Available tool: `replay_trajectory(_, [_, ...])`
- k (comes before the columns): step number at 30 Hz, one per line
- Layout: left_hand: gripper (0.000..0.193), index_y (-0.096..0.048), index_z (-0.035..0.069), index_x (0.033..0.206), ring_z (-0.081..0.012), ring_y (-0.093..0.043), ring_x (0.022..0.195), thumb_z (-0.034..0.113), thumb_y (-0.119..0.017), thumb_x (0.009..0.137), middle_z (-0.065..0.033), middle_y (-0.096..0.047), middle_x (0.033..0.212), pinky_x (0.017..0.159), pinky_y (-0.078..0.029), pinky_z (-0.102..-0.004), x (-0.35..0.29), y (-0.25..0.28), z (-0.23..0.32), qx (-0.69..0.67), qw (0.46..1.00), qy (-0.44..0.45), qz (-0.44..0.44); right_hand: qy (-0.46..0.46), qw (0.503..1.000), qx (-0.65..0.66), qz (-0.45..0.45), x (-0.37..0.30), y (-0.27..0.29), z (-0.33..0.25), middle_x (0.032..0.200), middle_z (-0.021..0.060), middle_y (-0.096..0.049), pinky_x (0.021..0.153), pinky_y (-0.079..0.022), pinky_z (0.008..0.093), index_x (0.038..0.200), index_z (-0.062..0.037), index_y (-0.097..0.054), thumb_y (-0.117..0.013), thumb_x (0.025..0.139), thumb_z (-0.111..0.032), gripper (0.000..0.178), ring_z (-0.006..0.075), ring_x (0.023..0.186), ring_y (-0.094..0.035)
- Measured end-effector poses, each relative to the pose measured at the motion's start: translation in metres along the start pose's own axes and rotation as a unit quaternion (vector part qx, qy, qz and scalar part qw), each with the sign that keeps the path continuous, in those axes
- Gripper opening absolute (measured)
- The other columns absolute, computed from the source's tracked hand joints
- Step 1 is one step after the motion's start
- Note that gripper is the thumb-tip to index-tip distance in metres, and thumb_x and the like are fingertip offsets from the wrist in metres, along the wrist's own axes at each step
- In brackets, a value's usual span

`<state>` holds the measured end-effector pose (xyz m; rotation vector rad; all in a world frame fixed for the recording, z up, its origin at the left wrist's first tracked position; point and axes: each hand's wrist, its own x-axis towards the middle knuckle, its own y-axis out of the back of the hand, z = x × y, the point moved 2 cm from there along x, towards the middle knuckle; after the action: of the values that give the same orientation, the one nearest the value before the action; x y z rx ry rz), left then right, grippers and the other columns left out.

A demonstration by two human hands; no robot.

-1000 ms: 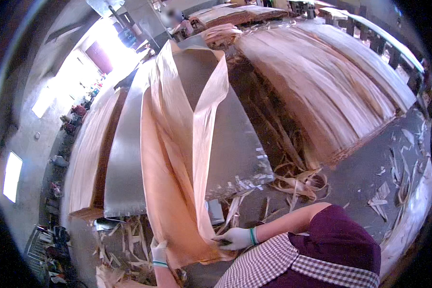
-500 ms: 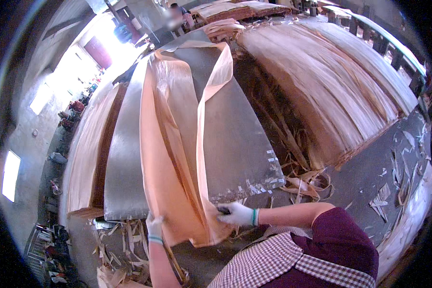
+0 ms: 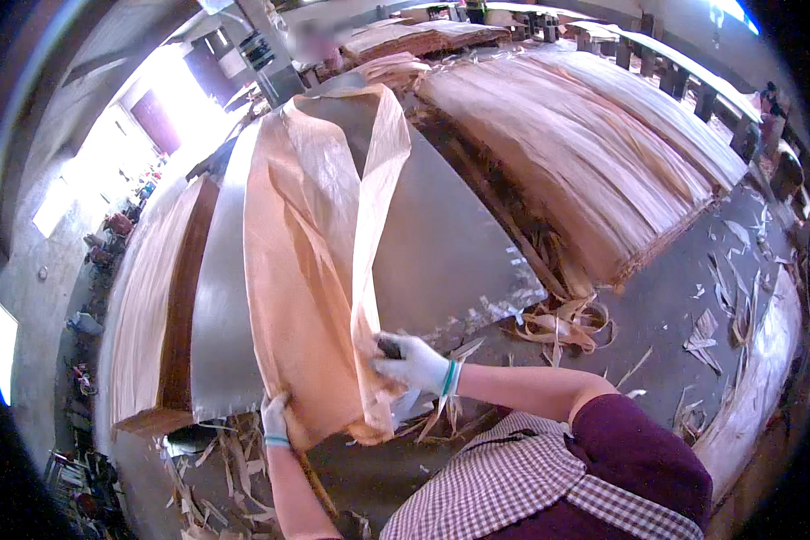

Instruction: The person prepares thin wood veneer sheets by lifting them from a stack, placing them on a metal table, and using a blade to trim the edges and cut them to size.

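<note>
A long sheet of orange-tan wood veneer lies lengthwise in front of me, its far part folded over and its right edge curled up into a pale strip. My left hand, in a white glove with a teal cuff, is closed on the sheet's near left corner. At the near right edge is my right hand, gloved alike, its fingers curled round a small dark object whose kind I cannot make out. That hand also touches the veneer. Beneath the sheet is a smooth grey tabletop with a chipped near edge.
A tall veneer stack stands left of the tabletop, and a wider veneer stack at the right. Torn veneer strips litter the floor between them and near my feet. A thin stick is beside my left forearm. Benches line the far right.
My view has shifted a little. Both hands still hold the near end of the veneer; the right hand has moved up along its edge, and the folds have opened wider.
</note>
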<state>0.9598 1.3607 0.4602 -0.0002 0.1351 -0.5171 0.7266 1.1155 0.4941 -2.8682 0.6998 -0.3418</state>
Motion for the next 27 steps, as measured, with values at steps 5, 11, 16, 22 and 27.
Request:
replay_trajectory(5, [0.041, -0.057, -0.003, 0.114, -0.0183, -0.061, 0.082, 0.004, -0.057, 0.073, -0.0075, -0.062, 0.099, 0.074, -0.050, -0.0295, -0.107, 0.126, -0.013, 0.023, 1.000, 0.013, 0.017, -0.031, 0.974, -0.131, -0.182, -0.074, -0.107, -0.011, 0.076, 0.0151, -0.064, 0.059, -0.050, 0.0318, 0.117, -0.0008, -0.052, -0.061, 0.086, -0.021, 0.038, 0.0156, 0.063, -0.060])
replay_trajectory(11, [0.047, -0.054, -0.004, 0.116, -0.0196, -0.062, 0.088, 0.002, -0.061, 0.070, -0.0095, -0.062, 0.105, 0.079, -0.050, -0.0297, -0.176, 0.196, -0.015, 0.067, 0.995, 0.040, 0.057, -0.070, 0.945, -0.136, -0.291, -0.120, -0.156, -0.003, 0.091, 0.0210, -0.065, 0.074, -0.050, 0.0320, 0.128, -0.0016, -0.048, -0.061, 0.085, -0.019, 0.048, 0.0175, 0.077, -0.064])
replay_trajectory(16, [0.046, -0.054, -0.004, 0.117, -0.0197, -0.062, 0.091, 0.001, -0.060, 0.071, -0.0098, -0.062, 0.106, 0.082, -0.050, -0.0300, -0.152, 0.188, -0.009, 0.032, 0.998, 0.040, 0.034, -0.043, 0.970, -0.098, -0.218, -0.100, -0.135, 0.013, 0.099, 0.0116, -0.066, 0.081, -0.047, 0.0274, 0.128, 0.0027, -0.047, -0.065, 0.084, -0.017, 0.051, 0.0090, 0.089, -0.056])
replay_trajectory(22, [0.041, -0.056, -0.005, 0.114, -0.0179, -0.061, 0.088, 0.000, -0.058, 0.073, -0.0093, -0.063, 0.103, 0.078, -0.050, -0.0287, -0.028, 0.113, 0.011, 0.043, 0.999, 0.002, 0.022, -0.178, 0.978, 0.011, -0.106, -0.006, -0.062, 0.024, 0.103, 0.0067, -0.063, 0.081, -0.047, 0.0259, 0.129, 0.0027, -0.045, -0.066, 0.086, -0.020, 0.053, 0.0091, 0.096, -0.051])
replay_trajectory(27, [0.037, -0.058, -0.004, 0.109, -0.0205, -0.061, 0.083, 0.007, -0.064, 0.074, -0.0098, -0.063, 0.097, 0.077, -0.051, -0.0309, 0.157, 0.016, 0.024, 0.022, 0.999, -0.009, 0.025, -0.103, 0.994, 0.044, 0.017, 0.125, 0.032, 0.032, 0.087, -0.0015, -0.062, 0.064, -0.049, 0.0274, 0.110, -0.0017, -0.059, -0.065, 0.086, -0.015, 0.028, 0.0076, 0.073, -0.055])
